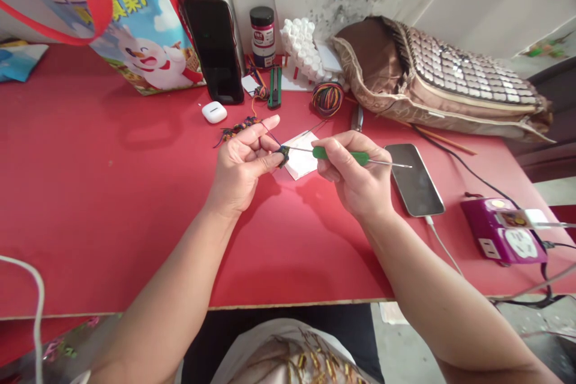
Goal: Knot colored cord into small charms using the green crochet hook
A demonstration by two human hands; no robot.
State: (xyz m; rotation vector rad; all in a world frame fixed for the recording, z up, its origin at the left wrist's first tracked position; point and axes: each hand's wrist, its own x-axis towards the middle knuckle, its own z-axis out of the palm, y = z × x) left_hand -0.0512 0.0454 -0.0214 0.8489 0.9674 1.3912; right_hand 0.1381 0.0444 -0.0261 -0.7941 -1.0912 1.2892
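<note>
My left hand (247,165) pinches a small dark crochet piece (283,156) between thumb and fingers, with yarn running over the raised index finger. In my right hand (357,171) is a crochet hook (339,155) with a green handle, its thin metal tip reaching into the crochet piece. Behind my hands lies a ball of multicoloured yarn (327,99), from which a strand leads toward the work. A white paper (300,156) lies on the table under the hook. Past my left hand is a strip of knotted multicoloured yarn (238,129).
On the red table (112,204) stand a black phone (215,51), a jar (263,39) and a gift bag (148,42). A white earbud case (214,111) and a green cutter (275,87) lie nearby. Rightward are a charging phone (414,183), a purple power socket (504,234) and a brown cushion (450,81).
</note>
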